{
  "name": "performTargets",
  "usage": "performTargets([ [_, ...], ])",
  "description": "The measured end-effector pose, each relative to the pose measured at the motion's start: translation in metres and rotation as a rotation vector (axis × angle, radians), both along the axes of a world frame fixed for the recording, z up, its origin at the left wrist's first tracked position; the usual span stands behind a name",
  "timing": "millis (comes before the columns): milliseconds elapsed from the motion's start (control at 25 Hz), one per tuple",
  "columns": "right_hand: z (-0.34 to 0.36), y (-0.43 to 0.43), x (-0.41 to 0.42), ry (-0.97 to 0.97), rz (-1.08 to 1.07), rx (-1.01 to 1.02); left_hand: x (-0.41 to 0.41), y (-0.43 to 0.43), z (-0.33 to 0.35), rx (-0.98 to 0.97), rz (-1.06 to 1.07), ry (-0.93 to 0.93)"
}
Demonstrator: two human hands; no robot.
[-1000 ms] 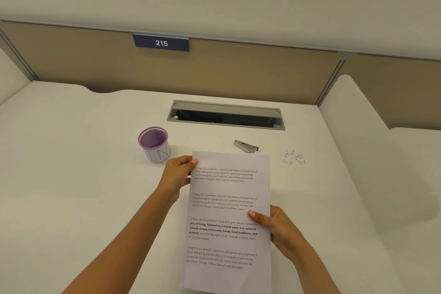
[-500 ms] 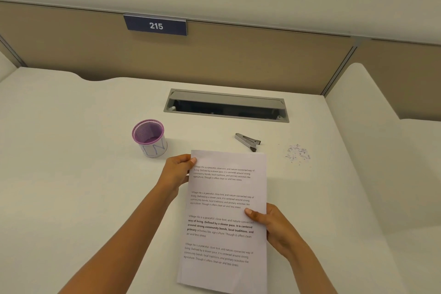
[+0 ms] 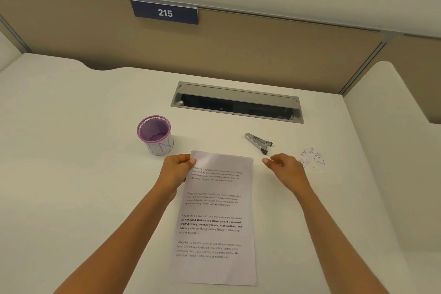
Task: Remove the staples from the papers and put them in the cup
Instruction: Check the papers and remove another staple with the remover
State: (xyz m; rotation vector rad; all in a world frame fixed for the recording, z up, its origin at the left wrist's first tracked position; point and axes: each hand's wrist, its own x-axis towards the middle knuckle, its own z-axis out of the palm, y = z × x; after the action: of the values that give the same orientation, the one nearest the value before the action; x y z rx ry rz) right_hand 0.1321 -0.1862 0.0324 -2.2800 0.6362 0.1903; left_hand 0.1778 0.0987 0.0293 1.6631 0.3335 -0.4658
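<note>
Left hand (image 3: 177, 169) pinches the papers' (image 3: 216, 217) top-left corner; right hand (image 3: 284, 169) loosely curled, empty.
Cup (image 3: 155, 135) at their 11 o'clock; papers flat, probably light and floppy, best held by that corner; stiff staple remover (image 3: 259, 142) at 1 o'clock, loose staples (image 3: 312, 156) at 2.

Left hand (image 3: 176, 169) pinching papers (image 3: 214, 210); right hand (image 3: 285, 167) free, fingers (image 3: 269, 162) loosely curled.

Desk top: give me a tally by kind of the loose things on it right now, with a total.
Purple mesh cup with a white band: 1
Silver metal staple remover: 1
Set of printed white papers: 1
Small pile of loose metal staples: 1
Total: 4
</note>
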Motion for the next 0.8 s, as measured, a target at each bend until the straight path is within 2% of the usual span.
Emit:
performTargets([
  [80,-0.005,0.0,0.045,-0.012,0.095,-0.215,0.001,0.0,-0.001,0.017,0.002,-0.025],
  [240,-0.024,0.01,0.1,0.177,0.34,-0.585,0.001,0.0,-0.001,0.051,-0.015,-0.048],
  [320,-0.032,0.015,0.11,0.183,0.391,-0.683,0.0,-0.001,0.001,0.052,-0.01,-0.051],
  [440,-0.038,0.021,0.11,0.113,0.348,-0.691,-0.002,0.001,0.002,0.051,-0.005,-0.05],
  [560,-0.033,0.021,0.103,0.07,0.216,-0.443,-0.007,0.002,0.005,0.06,-0.014,-0.057],
  [680,-0.005,0.022,0.088,-0.055,0.007,0.04,-0.011,-0.001,0.012,0.086,-0.024,-0.092],
  [800,0.037,0.033,0.058,-0.248,-0.078,0.611,-0.016,-0.007,0.025,0.108,-0.048,-0.138],
])
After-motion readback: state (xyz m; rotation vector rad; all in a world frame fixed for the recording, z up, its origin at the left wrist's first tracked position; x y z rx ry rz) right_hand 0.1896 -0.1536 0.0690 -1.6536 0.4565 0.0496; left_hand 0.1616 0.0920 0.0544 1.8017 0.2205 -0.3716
